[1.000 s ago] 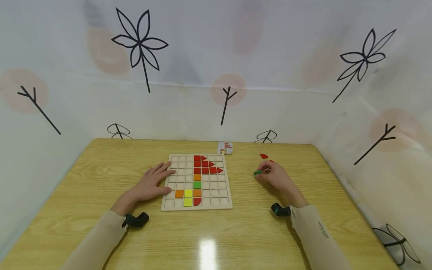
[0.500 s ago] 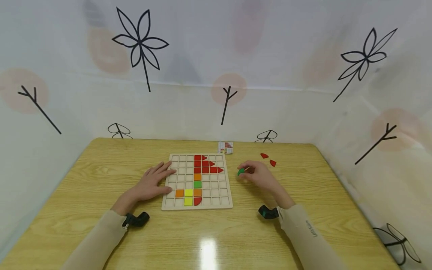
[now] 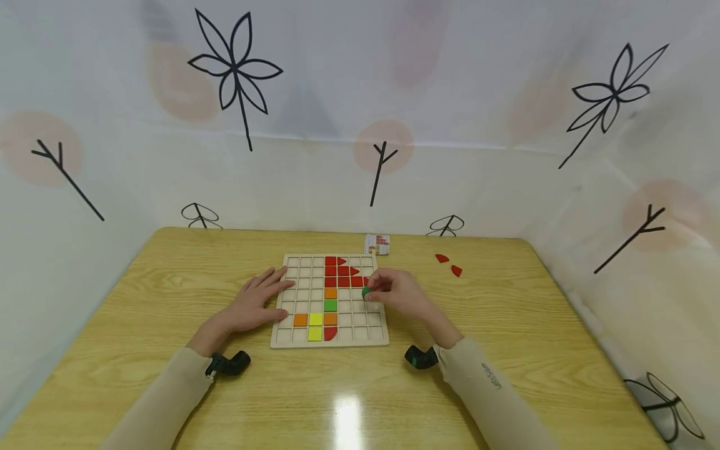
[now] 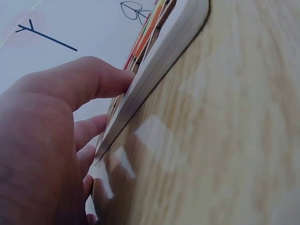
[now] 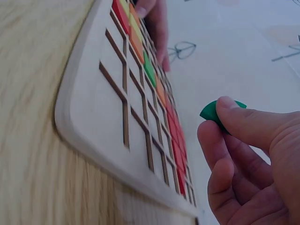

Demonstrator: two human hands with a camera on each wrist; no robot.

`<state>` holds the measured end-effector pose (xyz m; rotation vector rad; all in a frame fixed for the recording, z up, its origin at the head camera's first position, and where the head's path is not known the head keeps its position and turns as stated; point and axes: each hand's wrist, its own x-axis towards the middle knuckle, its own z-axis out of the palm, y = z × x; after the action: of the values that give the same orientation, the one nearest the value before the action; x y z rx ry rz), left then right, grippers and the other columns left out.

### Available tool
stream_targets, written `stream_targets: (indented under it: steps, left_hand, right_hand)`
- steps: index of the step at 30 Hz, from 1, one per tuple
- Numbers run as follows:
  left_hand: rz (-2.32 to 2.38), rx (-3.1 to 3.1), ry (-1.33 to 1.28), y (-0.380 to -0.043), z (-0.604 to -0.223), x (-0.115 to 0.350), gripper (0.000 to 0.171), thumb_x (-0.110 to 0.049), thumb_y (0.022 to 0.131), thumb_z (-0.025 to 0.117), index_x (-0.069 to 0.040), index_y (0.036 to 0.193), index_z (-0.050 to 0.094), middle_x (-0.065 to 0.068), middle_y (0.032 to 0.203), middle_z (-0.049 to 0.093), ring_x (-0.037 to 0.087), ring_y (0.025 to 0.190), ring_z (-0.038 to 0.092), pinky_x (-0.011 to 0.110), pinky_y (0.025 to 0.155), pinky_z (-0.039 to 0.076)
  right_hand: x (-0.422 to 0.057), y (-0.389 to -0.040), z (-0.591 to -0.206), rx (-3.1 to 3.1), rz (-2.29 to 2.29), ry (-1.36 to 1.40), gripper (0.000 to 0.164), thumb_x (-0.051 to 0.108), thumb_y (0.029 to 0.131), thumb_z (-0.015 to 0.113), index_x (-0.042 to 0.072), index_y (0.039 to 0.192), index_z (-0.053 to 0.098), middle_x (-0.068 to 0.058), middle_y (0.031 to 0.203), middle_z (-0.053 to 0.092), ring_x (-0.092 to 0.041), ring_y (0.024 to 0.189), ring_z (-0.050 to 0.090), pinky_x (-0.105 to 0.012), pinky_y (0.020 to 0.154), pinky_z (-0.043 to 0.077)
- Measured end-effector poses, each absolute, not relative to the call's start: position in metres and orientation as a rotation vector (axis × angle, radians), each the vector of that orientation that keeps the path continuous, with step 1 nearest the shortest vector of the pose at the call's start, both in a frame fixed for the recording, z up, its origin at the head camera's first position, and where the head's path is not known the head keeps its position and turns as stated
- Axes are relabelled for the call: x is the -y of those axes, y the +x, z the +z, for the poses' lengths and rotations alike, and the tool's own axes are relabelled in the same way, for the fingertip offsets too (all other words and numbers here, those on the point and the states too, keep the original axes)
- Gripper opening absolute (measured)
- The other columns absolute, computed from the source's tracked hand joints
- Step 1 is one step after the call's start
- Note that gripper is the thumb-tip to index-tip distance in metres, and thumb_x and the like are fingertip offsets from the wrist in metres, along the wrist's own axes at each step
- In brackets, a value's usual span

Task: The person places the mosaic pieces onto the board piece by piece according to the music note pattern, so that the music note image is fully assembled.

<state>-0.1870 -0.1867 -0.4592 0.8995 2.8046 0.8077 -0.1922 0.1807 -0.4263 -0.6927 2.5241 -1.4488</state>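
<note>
A wooden grid board (image 3: 288, 342) lies on the table, with red, orange, green and yellow tiles set in some of its squares. My left hand (image 3: 251, 304) rests with spread, straight fingers on the board's left edge; the left wrist view has its thumb (image 4: 110, 80) on the frame. My right hand (image 3: 402, 294) is over the board's right side, thumb and index finger pinching a green quarter-round tile (image 5: 210, 111). In the head view that hand covers the tip of the lowest red row. A green square tile (image 3: 330, 305) sits in the middle column.
Two red quarter-round tiles (image 3: 442, 258) lie on the table at the back right. A small printed pattern card (image 3: 382, 244) lies just behind the board. A white patterned cloth wall (image 3: 309, 181) stands behind the wooden table (image 3: 270, 400).
My right hand has carried the green tile leftward from beside the red tiles to over the board's right side. The left hand has stayed on the board's edge.
</note>
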Motion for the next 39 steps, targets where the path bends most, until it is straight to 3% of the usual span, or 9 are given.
stream_targets:
  steps: [13, 19, 30, 39]
  left_hand:
    - [0.806, -2.803, 0.891, -0.188, -0.457, 0.185, 0.068, -0.039, 0.094, 0.064, -0.011, 0.152, 0.043, 0.014, 0.164, 0.018, 0.039, 0.15, 0.01, 0.066, 0.113, 0.007]
    - [0.819, -2.797, 0.877, -0.188, -0.456, 0.185, 0.067, -0.039, 0.095, 0.064, -0.012, 0.152, 0.043, 0.014, 0.164, 0.018, 0.039, 0.15, 0.009, 0.066, 0.113, 0.006]
    - [0.815, -2.802, 0.87, -0.187, -0.458, 0.183, 0.067, -0.04, 0.095, 0.064, -0.012, 0.152, 0.043, 0.013, 0.165, 0.018, 0.039, 0.15, 0.009, 0.066, 0.113, 0.006]
    - [0.823, -2.803, 0.867, -0.186, -0.458, 0.184, 0.066, -0.039, 0.095, 0.064, -0.011, 0.152, 0.044, 0.014, 0.164, 0.018, 0.039, 0.15, 0.009, 0.067, 0.113, 0.006]
  right_hand:
    - [-0.126, -0.182, -0.429, -2.423, -1.339, -0.86, 0.007, 0.012, 0.093, 0.072, 0.01, 0.099, 0.074, 0.006, 0.092, 0.069, -0.012, 0.084, 0.062, -0.027, 0.078, 0.053]
    - [-0.102, -0.173, -0.429, -2.4, -1.281, -0.864, 0.007, 0.015, 0.094, 0.071, 0.019, 0.098, 0.074, 0.011, 0.092, 0.069, -0.009, 0.084, 0.061, -0.026, 0.078, 0.051]
    - [-0.075, -0.163, -0.432, -2.401, -1.175, -0.953, 0.007, 0.017, 0.095, 0.07, 0.018, 0.1, 0.074, 0.016, 0.087, 0.068, -0.004, 0.071, 0.057, -0.021, 0.066, 0.048]
    - [-0.069, -0.161, -0.437, -2.42, -1.138, -0.959, 0.007, 0.018, 0.095, 0.07, 0.016, 0.099, 0.075, 0.012, 0.076, 0.064, -0.006, 0.056, 0.052, -0.021, 0.055, 0.044]
